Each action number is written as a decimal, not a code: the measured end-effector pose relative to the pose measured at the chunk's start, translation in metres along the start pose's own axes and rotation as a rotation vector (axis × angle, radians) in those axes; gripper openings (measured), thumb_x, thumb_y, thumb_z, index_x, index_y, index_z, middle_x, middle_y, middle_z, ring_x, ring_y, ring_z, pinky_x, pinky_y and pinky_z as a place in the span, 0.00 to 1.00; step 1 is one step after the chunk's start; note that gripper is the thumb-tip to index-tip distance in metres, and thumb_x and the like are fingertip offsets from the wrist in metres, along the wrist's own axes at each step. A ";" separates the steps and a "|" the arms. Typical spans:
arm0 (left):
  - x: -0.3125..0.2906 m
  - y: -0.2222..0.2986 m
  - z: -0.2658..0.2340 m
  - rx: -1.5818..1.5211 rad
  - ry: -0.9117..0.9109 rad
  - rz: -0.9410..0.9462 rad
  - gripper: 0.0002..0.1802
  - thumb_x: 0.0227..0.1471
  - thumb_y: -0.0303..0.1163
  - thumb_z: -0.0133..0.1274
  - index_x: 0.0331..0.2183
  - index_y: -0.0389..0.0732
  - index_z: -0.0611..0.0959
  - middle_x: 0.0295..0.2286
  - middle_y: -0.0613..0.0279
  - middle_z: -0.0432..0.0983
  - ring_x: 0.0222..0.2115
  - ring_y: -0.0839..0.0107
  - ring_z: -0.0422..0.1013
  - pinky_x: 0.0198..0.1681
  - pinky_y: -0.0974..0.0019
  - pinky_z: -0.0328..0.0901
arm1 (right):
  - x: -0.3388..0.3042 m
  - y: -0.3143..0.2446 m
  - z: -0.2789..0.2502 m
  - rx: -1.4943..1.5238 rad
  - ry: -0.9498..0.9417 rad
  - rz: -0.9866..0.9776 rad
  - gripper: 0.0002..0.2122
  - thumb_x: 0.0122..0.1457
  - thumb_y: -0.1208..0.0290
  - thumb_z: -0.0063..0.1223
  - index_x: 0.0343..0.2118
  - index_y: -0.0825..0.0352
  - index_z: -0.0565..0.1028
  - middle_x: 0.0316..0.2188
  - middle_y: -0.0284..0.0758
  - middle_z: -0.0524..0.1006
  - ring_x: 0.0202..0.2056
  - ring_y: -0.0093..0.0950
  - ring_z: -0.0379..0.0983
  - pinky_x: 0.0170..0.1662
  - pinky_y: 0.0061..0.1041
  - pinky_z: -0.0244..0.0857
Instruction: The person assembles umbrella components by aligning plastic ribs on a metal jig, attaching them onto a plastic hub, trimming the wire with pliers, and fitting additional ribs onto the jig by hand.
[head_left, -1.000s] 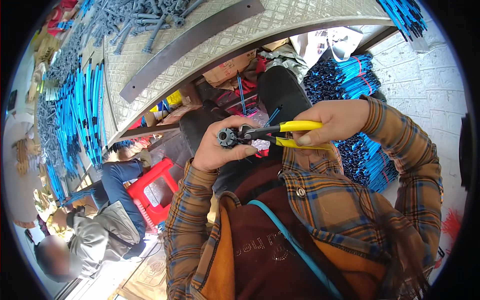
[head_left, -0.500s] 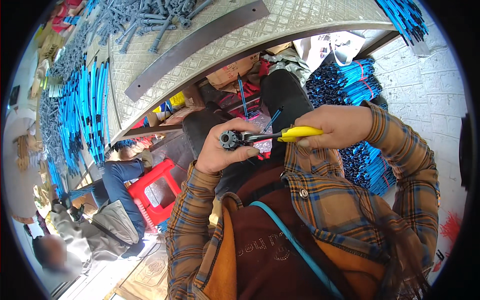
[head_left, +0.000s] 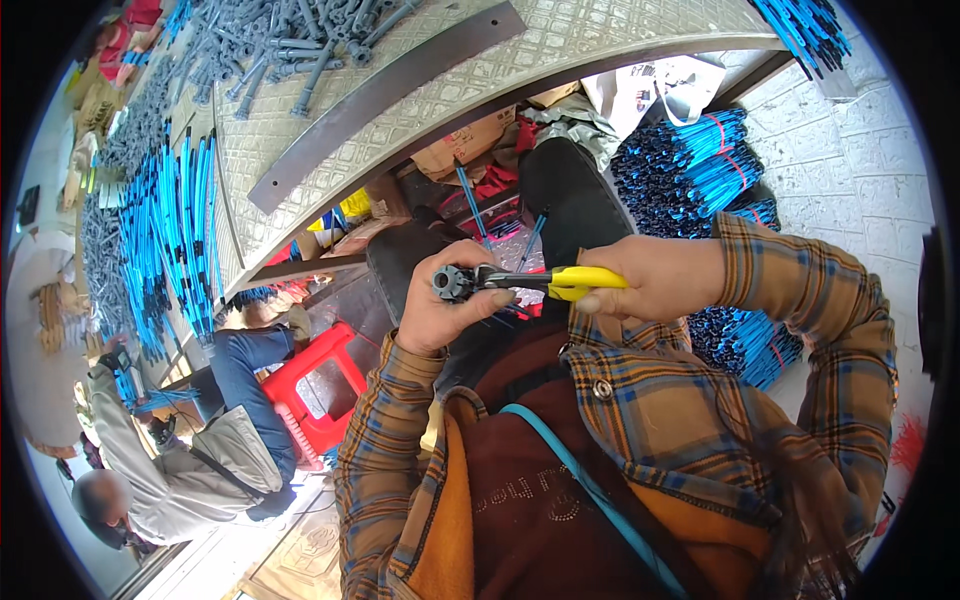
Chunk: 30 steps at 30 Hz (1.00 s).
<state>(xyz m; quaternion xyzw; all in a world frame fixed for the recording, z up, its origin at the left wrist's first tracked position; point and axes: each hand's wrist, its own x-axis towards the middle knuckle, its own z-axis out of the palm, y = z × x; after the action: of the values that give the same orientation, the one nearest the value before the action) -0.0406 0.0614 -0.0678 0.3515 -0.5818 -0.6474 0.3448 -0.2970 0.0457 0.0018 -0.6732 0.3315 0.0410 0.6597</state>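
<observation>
My left hand (head_left: 436,315) is closed around a grey plastic fitting (head_left: 453,284), whose ribbed, hollow round end faces up between thumb and fingers. My right hand (head_left: 665,275) grips yellow-handled pliers (head_left: 590,278), held nearly level over my lap. The dark jaws reach the fitting beside my left fingertips; whether they bite on it is hidden there. Below the hands, thin blue rods with black tips (head_left: 468,198) stick out past my knees. I cannot make out whether they join the fitting.
The table (head_left: 600,30) ahead carries a flat metal strip (head_left: 390,100), a heap of grey plastic fittings (head_left: 290,45) and blue rods (head_left: 180,230). Bundled blue rods (head_left: 690,165) are stacked at right. A red stool (head_left: 320,380) and a seated co-worker (head_left: 200,470) are at left.
The pliers and my right hand have shifted slightly left and down, and the handles look more spread. My left hand still holds the fitting. The co-worker at left has moved their arms.
</observation>
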 end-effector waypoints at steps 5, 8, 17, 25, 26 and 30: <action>-0.004 -0.003 0.000 -0.018 0.102 -0.022 0.14 0.36 0.27 0.62 0.28 0.37 0.75 0.26 0.64 0.70 0.29 0.76 0.65 0.34 0.73 0.60 | 0.003 -0.027 -0.013 -0.344 0.058 -0.029 0.14 0.57 0.59 0.45 0.30 0.68 0.66 0.18 0.38 0.71 0.20 0.34 0.71 0.25 0.31 0.64; -0.004 -0.003 0.002 -0.020 0.155 -0.046 0.15 0.37 0.26 0.62 0.30 0.37 0.76 0.26 0.67 0.70 0.29 0.80 0.66 0.34 0.76 0.61 | 0.008 -0.031 -0.015 -0.620 0.100 0.001 0.16 0.55 0.57 0.47 0.30 0.68 0.66 0.18 0.42 0.71 0.21 0.39 0.70 0.25 0.34 0.63; -0.002 -0.002 -0.011 -0.194 0.187 -0.054 0.24 0.37 0.27 0.62 0.40 0.35 0.73 0.30 0.66 0.71 0.31 0.80 0.66 0.36 0.76 0.62 | 0.020 -0.010 -0.011 -0.569 0.253 -0.140 0.17 0.54 0.55 0.48 0.27 0.68 0.67 0.17 0.42 0.70 0.22 0.43 0.70 0.25 0.37 0.61; 0.002 0.004 -0.010 -0.142 0.176 -0.110 0.23 0.37 0.25 0.60 0.39 0.36 0.74 0.31 0.66 0.71 0.32 0.80 0.67 0.37 0.75 0.62 | 0.016 -0.026 -0.027 -0.407 0.144 -0.120 0.16 0.54 0.56 0.48 0.26 0.67 0.67 0.16 0.42 0.70 0.22 0.44 0.69 0.24 0.36 0.61; 0.005 0.008 -0.006 -0.100 0.183 -0.119 0.21 0.37 0.24 0.60 0.38 0.36 0.74 0.31 0.66 0.71 0.32 0.80 0.67 0.37 0.75 0.62 | 0.013 -0.029 -0.030 -0.466 0.145 -0.115 0.16 0.54 0.56 0.48 0.26 0.67 0.67 0.15 0.41 0.69 0.22 0.44 0.69 0.24 0.36 0.61; 0.008 0.006 0.003 0.023 0.165 -0.144 0.18 0.38 0.22 0.58 0.36 0.38 0.74 0.30 0.67 0.71 0.32 0.81 0.66 0.37 0.75 0.63 | 0.004 -0.039 -0.033 -0.668 0.149 -0.058 0.15 0.54 0.56 0.48 0.26 0.66 0.67 0.16 0.42 0.70 0.23 0.44 0.69 0.24 0.36 0.61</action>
<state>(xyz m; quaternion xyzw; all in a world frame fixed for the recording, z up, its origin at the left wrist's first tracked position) -0.0469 0.0558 -0.0618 0.4486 -0.5317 -0.6327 0.3401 -0.2867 0.0102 0.0376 -0.8624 0.3279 0.0792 0.3775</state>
